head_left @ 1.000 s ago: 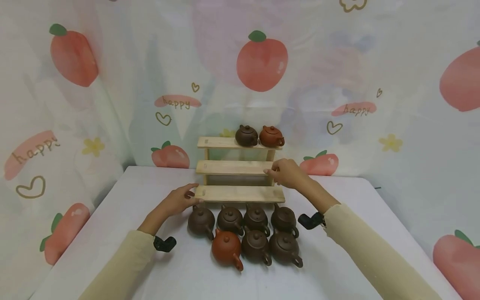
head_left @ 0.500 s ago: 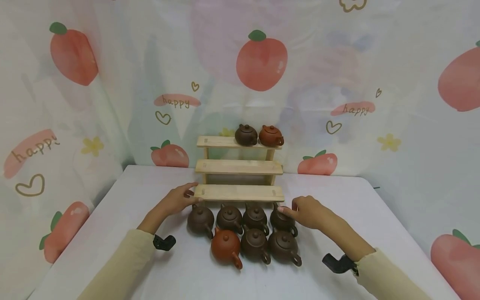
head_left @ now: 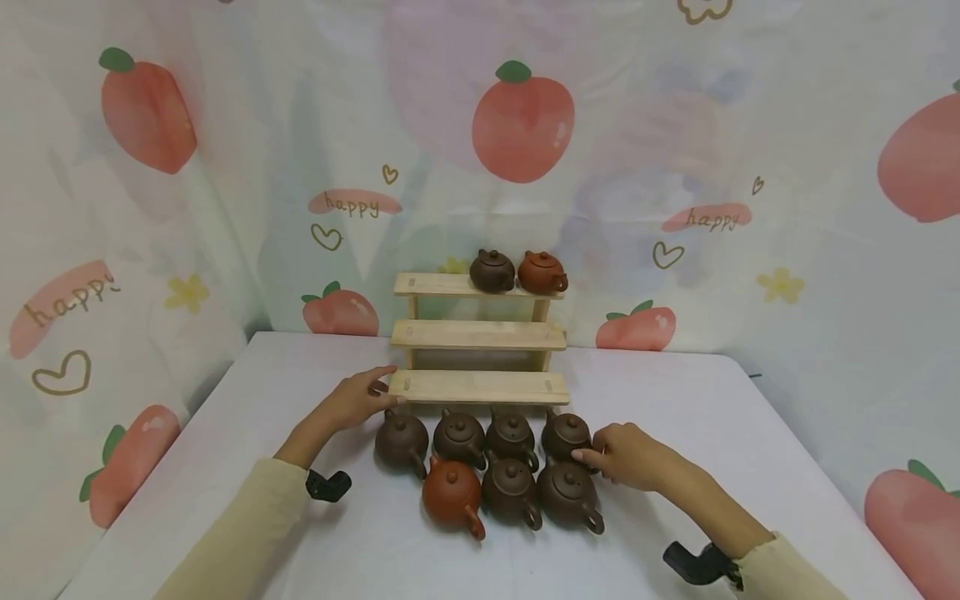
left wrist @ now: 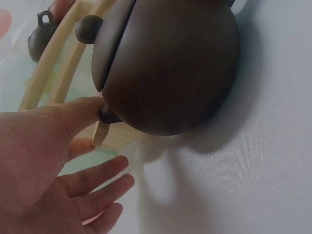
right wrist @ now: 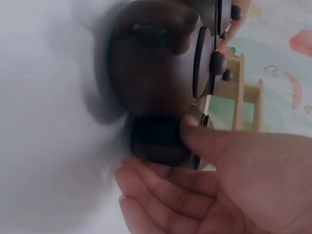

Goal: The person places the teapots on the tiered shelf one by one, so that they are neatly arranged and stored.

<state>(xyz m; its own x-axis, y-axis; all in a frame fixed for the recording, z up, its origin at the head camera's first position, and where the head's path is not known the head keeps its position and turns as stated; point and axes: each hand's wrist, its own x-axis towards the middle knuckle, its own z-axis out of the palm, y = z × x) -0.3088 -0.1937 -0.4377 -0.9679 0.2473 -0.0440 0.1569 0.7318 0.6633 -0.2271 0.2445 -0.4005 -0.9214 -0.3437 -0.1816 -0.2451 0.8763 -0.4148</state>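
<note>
My left hand [head_left: 357, 402] holds the left end of the lowest board of a three-tier wooden shelf [head_left: 480, 387], thumb and index finger at the board, other fingers spread loosely. My right hand [head_left: 632, 457] is at the handle side of a dark brown teapot [head_left: 562, 433], the rightmost of the row nearest the shelf. In the right wrist view its thumb lies on this teapot [right wrist: 158, 141], with curled fingers on the other side; the handle is mostly hidden. The teapot stands upright on the table.
Several other dark brown teapots [head_left: 512, 490] and one reddish-orange teapot [head_left: 452, 496] stand close together in two rows before the shelf. On the top board, at the right, sit a dark teapot [head_left: 492, 272] and an orange-brown teapot [head_left: 542, 272]. A white cloth covers the table [head_left: 315, 533].
My right hand has come down from the shelf's middle board to the rightmost teapot, then back toward its handle, where it now grips. My left hand has stayed at the shelf.
</note>
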